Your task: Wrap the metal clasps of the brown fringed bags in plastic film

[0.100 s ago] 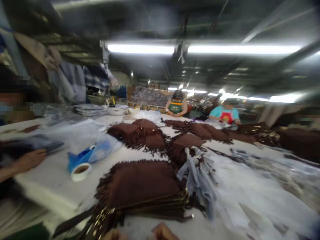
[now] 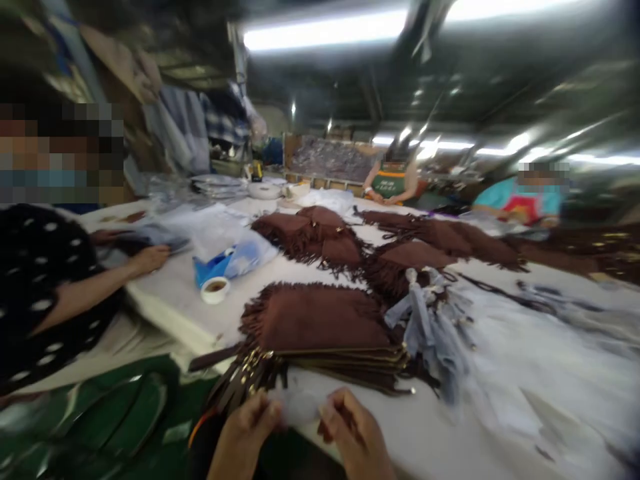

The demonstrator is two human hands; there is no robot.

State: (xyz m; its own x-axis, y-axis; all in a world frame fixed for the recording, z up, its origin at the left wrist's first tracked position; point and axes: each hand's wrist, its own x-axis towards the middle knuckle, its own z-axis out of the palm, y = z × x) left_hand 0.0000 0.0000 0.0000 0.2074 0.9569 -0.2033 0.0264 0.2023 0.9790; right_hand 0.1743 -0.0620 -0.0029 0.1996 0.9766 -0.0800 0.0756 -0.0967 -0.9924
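Note:
Low in the head view, at the table's near edge, my left hand [image 2: 249,423] and my right hand [image 2: 353,427] face each other, both closed in a pinch. Between them is a small clear plastic sheet [image 2: 300,404], too blurred to tell whether it is a bag. Just beyond my hands lies a stack of brown fringed bags [image 2: 325,320]. Brown straps with gold-coloured clasps [image 2: 253,367] hang together at its near left corner. A bundle of grey strips [image 2: 425,320], perhaps wrapped straps, rests against the stack's right side.
A blue tape dispenser [image 2: 213,267] and a tape roll [image 2: 215,289] lie to the left. Beside them a co-worker's hand [image 2: 150,259] touches grey material. More brown bags [image 2: 320,233] lie farther back. White sheets [image 2: 520,347] cover the right. Two people work across the table.
The view has swung left and tipped down, so the scene shifts right and up. My hands, barely visible before at the bottom edge, now show more fully with the plastic between them.

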